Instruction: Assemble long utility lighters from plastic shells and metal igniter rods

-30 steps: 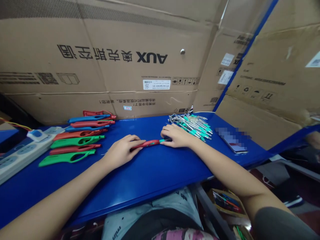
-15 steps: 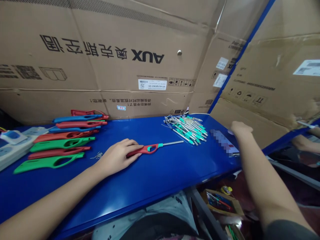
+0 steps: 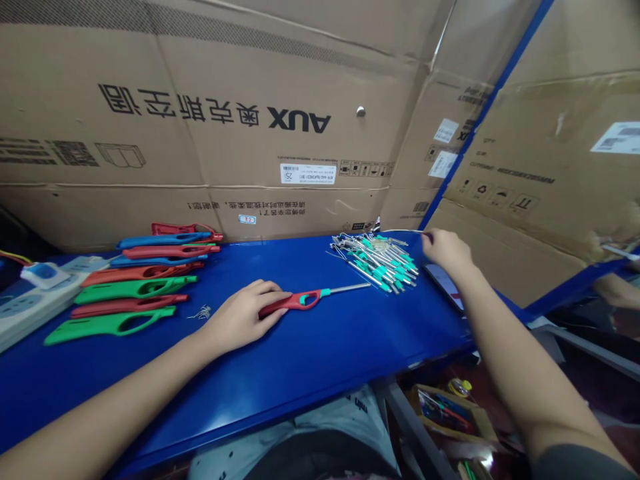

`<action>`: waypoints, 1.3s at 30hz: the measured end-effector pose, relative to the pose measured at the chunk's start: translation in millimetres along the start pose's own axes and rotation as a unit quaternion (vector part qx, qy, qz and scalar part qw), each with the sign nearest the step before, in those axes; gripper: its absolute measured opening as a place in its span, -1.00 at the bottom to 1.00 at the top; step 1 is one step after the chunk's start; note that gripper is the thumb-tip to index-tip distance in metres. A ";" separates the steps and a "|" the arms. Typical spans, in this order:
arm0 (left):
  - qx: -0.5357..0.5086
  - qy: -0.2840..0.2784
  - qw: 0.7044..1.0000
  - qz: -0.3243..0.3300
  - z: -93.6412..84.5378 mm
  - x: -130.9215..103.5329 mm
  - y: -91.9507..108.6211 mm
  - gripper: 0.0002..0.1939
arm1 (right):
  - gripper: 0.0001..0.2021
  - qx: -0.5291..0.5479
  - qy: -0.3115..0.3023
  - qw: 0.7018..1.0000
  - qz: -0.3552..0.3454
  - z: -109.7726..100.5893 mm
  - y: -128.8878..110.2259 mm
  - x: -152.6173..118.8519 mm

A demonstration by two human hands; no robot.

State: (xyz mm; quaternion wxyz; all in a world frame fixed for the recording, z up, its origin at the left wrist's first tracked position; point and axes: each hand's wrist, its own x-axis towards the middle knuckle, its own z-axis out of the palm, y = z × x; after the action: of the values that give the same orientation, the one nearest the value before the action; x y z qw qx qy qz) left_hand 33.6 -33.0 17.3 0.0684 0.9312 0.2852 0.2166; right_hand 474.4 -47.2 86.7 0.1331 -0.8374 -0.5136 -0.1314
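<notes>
My left hand [image 3: 250,310] lies on the blue table, its fingers wrapped round the handle of a red lighter [image 3: 306,300]. The lighter's metal tube points right, towards a pile of metal tubes with teal parts and thin wires [image 3: 383,263]. Right of that pile, my right hand [image 3: 447,252] is raised over the table, fingers closed together. What it grips, if anything, I cannot make out; a thin pale cord [image 3: 403,231] runs up to its fingertips. Below it lies a phone [image 3: 445,285], partly covered by the wrist.
Red, green and blue lighter shells [image 3: 135,288] are lined up on the left, beside a white power strip [image 3: 43,297]. Small wire bits [image 3: 202,312] lie near my left wrist. Cardboard [image 3: 225,153] walls the back. Below the table is an open box [image 3: 453,413].
My right hand has moved left from beyond the phone towards the tube pile and the cord. My left hand still holds the red lighter in place. The view has shifted slightly.
</notes>
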 end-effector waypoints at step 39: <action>0.050 -0.047 0.997 0.024 8.4 -17.6 29.7 -0.59 | -0.72 0.674 -0.314 0.595 -0.304 51.1 -295.6 -121.0</action>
State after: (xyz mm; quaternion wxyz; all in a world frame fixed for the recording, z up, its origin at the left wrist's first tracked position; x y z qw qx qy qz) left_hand 39.1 -67.5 10.9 0.0300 0.9490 0.2702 0.1597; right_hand 161.1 0.4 22.0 0.4427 -0.2937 -0.6905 0.4909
